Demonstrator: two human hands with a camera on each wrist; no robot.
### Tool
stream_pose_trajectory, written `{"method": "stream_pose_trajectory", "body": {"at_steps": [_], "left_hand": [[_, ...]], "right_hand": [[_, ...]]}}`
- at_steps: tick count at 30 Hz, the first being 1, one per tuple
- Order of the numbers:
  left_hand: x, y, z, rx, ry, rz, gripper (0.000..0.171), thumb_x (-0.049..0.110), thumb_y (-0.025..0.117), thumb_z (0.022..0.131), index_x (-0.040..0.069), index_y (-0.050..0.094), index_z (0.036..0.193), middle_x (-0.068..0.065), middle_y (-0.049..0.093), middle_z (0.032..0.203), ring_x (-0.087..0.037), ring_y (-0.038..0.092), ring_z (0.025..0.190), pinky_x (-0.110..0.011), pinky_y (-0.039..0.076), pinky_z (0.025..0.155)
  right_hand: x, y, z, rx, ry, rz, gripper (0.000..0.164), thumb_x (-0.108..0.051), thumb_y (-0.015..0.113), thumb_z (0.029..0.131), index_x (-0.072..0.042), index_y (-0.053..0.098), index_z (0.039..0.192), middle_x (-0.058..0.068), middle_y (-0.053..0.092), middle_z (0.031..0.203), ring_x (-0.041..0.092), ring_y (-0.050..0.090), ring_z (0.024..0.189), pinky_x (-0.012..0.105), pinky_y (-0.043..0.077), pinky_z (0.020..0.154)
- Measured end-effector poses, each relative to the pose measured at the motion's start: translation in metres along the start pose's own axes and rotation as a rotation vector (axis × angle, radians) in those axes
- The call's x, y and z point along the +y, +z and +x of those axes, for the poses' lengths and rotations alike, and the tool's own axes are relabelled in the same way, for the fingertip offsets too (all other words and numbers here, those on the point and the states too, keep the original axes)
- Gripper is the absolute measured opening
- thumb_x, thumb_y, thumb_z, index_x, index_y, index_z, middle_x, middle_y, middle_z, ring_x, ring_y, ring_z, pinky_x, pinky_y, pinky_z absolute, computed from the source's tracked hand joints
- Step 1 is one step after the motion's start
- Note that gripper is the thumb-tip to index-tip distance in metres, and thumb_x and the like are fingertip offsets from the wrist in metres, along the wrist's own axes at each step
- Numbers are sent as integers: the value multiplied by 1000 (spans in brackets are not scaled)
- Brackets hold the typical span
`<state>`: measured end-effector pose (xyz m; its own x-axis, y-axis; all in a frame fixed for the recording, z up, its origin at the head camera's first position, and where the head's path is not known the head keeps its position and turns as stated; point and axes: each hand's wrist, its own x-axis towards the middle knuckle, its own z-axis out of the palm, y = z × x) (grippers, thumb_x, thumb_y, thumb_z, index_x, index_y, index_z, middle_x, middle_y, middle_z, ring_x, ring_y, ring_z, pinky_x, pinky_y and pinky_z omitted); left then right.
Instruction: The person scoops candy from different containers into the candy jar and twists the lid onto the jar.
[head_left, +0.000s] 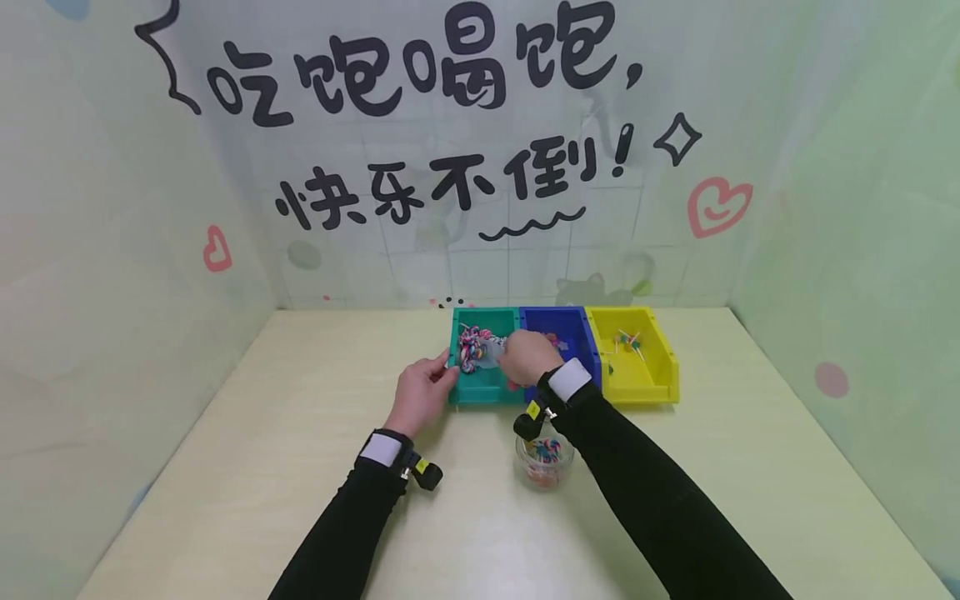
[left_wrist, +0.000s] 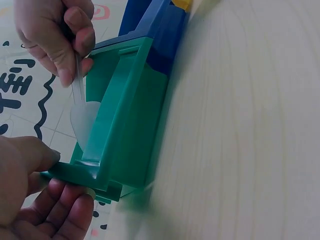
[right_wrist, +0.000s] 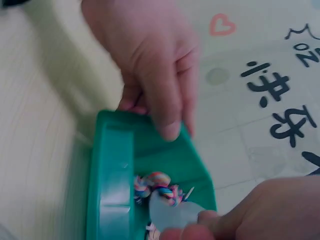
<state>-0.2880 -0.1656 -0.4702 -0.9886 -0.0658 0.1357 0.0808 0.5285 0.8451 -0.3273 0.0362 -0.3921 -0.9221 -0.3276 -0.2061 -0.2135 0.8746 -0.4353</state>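
Note:
My left hand (head_left: pixel 420 393) grips the left wall of the green bin (head_left: pixel 483 393), thumb over the rim and fingers outside, as the left wrist view shows. With my right hand (head_left: pixel 529 358) I hold a translucent plastic spoon (left_wrist: pixel 84 120) by its handle. The bowl of the spoon (right_wrist: pixel 172 215) is down inside the green bin, against colourful twisted candies (right_wrist: pixel 159 185). In the head view these candies (head_left: pixel 470 347) lie along the bin's left side. My right hand covers part of the bin's right side.
A blue bin (head_left: pixel 588 346) with a few pinkish pieces adjoins the green one. Beside it stands a yellow bin (head_left: pixel 666 387) holding several small sticked pieces (head_left: pixel 630 342). A clear round jar (head_left: pixel 544 473) with colourful candies stands in front, near my right forearm.

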Motion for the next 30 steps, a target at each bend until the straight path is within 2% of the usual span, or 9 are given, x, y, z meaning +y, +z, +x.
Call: {"method": "stream_pose_trajectory", "body": {"at_steps": [3, 8, 13, 15, 17, 20, 22, 25, 30], "left_hand": [[-1, -2, 2, 12, 6, -7, 49, 21, 70, 109, 6, 59, 154, -16, 71, 107, -24, 60, 96, -24, 48, 74], [-3, -2, 2, 6, 6, -10, 48, 21, 71, 109, 7, 59, 153, -15, 72, 106, -22, 61, 94, -24, 48, 74], [-2, -3, 2, -4, 22, -4, 47, 20, 70, 109, 7, 60, 153, -15, 71, 103, -21, 59, 91, -25, 47, 74], [0, -4, 1, -8, 25, -5, 47, 19, 70, 109, 8, 60, 153, -15, 71, 104, -21, 59, 92, -26, 48, 74], [2, -4, 2, -10, 23, -7, 47, 20, 70, 109, 9, 60, 153, -16, 71, 105, -22, 60, 93, -26, 48, 75], [4, -5, 2, -8, 14, -4, 48, 20, 69, 109, 9, 59, 154, -16, 72, 107, -24, 60, 95, -28, 48, 76], [4, -5, 3, -10, 11, 3, 48, 21, 69, 109, 8, 58, 155, -17, 72, 108, -24, 60, 96, -27, 48, 77], [2, -5, 3, -17, 5, 15, 49, 21, 69, 110, 8, 58, 155, -17, 72, 109, -24, 60, 96, -26, 48, 76], [0, -2, 2, -19, 5, 10, 48, 21, 69, 110, 9, 58, 155, -16, 73, 108, -23, 60, 95, -26, 48, 76]], "right_hand": [[-5, 1, 1, 34, -36, -11, 52, -21, 54, 116, -10, 71, 69, -1, 67, 59, 13, 53, 55, 26, 41, 66], [-11, 3, 2, 24, 25, 21, 57, -18, 54, 112, -12, 66, 57, -2, 60, 54, 14, 48, 51, 26, 34, 57], [-13, 4, 6, 4, 131, 207, 46, -6, 60, 104, -8, 71, 59, 0, 64, 56, 15, 55, 52, 26, 33, 51], [-14, 4, 7, 14, 139, 214, 43, -4, 62, 103, -7, 73, 62, 0, 67, 57, 15, 58, 52, 25, 35, 51], [-16, 3, 7, 41, 101, 128, 42, -5, 64, 103, -8, 69, 62, -1, 67, 58, 14, 61, 52, 24, 38, 51], [-16, 3, 5, 126, -14, -109, 47, -9, 63, 106, -14, 57, 59, -3, 60, 57, 12, 58, 52, 24, 40, 53], [-14, 3, 4, 161, -45, -173, 51, -11, 62, 107, -15, 51, 58, -3, 52, 58, 12, 53, 53, 25, 38, 52], [-10, 5, 3, 138, -19, -98, 53, -8, 60, 107, -15, 52, 56, -3, 56, 56, 13, 50, 52, 26, 35, 51], [-8, 8, 8, 95, 48, 85, 45, -6, 58, 106, -9, 69, 62, 1, 74, 62, 12, 57, 49, 23, 38, 51]]}}
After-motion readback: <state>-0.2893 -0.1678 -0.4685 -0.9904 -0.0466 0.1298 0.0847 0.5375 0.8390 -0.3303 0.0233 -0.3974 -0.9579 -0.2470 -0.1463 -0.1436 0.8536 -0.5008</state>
